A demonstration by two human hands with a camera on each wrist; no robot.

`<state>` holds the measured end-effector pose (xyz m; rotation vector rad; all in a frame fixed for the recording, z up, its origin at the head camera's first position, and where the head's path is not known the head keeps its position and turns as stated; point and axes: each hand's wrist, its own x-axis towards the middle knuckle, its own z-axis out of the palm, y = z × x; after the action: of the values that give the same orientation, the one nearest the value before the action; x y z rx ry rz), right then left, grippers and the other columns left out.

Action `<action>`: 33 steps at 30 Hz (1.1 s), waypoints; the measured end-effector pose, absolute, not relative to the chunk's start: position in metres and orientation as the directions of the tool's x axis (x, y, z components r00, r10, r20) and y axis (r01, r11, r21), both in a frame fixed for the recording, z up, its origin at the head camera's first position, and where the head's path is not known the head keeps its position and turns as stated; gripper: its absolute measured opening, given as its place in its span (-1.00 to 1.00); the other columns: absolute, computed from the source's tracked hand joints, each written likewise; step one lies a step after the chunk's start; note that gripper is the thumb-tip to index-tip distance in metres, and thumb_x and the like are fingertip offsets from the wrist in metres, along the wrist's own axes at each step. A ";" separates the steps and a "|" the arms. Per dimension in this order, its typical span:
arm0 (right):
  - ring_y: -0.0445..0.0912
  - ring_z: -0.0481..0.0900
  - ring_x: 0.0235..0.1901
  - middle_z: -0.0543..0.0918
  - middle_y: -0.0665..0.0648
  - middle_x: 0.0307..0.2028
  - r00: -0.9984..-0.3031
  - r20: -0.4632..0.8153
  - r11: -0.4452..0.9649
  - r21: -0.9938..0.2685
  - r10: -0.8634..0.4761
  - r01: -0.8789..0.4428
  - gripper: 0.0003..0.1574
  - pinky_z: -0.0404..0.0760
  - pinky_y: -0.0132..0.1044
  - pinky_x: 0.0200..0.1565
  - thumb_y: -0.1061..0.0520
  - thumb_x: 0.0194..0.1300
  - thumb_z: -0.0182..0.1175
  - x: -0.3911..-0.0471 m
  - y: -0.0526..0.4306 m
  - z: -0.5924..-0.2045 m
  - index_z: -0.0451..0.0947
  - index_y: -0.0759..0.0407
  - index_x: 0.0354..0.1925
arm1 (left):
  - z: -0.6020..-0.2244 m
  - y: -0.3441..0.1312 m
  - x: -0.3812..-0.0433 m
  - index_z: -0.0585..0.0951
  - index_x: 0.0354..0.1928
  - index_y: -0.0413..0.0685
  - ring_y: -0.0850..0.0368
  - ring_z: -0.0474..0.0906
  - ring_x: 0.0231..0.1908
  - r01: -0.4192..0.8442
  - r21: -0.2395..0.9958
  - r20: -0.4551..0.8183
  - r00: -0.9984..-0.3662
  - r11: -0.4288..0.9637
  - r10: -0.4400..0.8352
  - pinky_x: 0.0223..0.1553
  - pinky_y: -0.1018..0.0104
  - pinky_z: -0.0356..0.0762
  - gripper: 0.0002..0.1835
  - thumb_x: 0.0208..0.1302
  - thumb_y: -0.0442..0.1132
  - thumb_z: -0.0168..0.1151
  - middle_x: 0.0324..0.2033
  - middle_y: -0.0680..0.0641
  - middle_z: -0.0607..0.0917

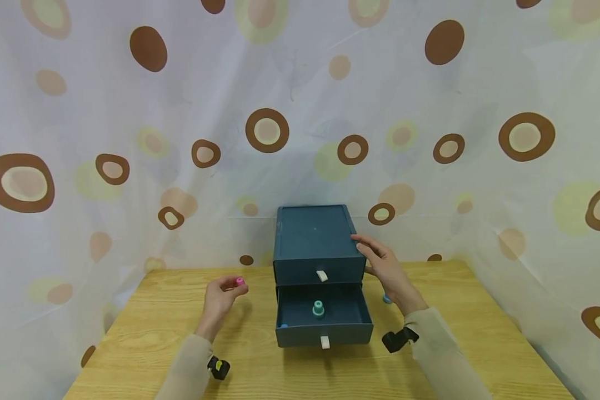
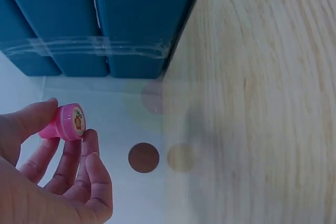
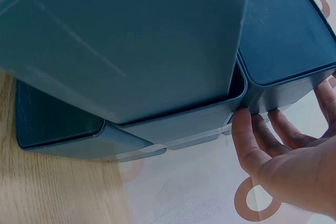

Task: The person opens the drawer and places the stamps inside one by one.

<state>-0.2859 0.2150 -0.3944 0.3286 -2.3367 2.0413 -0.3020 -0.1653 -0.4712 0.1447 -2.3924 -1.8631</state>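
Thumb and fingers of my left hand (image 1: 220, 300) pinch a small pink toy stamp (image 2: 65, 123), held left of the dark blue drawer unit (image 1: 316, 233). A round picture shows on the stamp's flat end in the left wrist view. My right hand (image 1: 387, 272) rests against the unit's right side, fingertips (image 3: 243, 121) touching the side and upper edge. The lower drawer (image 1: 324, 335) is pulled out, while the upper one (image 1: 300, 272) is closed. Inside the lower drawer stand a teal stamp (image 1: 318, 309) and, at its front left, a small blue piece (image 1: 284, 326).
A blue object (image 1: 387, 299) lies on the wooden table (image 1: 145, 333) to the right of the unit, partly hidden by my right wrist. White pull tabs (image 1: 325, 342) stick out from the drawer fronts. A spotted curtain (image 1: 220, 194) hangs close behind.
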 end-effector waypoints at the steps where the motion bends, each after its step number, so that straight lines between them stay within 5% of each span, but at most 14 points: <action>1: 0.15 -0.02 0.51 0.12 0.15 0.50 -0.978 0.153 0.120 -0.978 -0.144 -0.171 -0.33 0.20 0.32 0.33 -0.19 0.52 -0.05 -0.286 0.215 -0.394 0.25 0.05 0.44 | -0.470 -0.164 -0.301 0.65 0.05 -0.19 0.04 0.57 -0.06 -0.006 0.970 0.029 -0.990 0.243 -0.141 -0.07 0.25 0.50 -0.62 0.18 -0.28 0.41 -0.08 -0.15 0.68; 33: 0.17 -0.06 0.51 0.08 0.16 0.51 -0.976 0.162 0.126 -0.975 -0.144 -0.180 -0.29 0.21 0.31 0.33 -0.23 0.51 -0.06 -0.286 0.215 -0.395 0.23 0.07 0.45 | -0.436 -0.130 -0.278 0.72 -0.07 -0.13 0.13 0.58 -0.21 0.193 0.960 0.208 -0.977 0.203 -0.055 -0.23 0.42 0.56 -0.66 0.09 -0.21 0.50 -0.19 -0.12 0.72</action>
<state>-0.2864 0.2150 -0.3955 0.3369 -2.3367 2.0306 -0.2782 -0.1300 -0.4358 -0.1327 -2.2760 -1.8632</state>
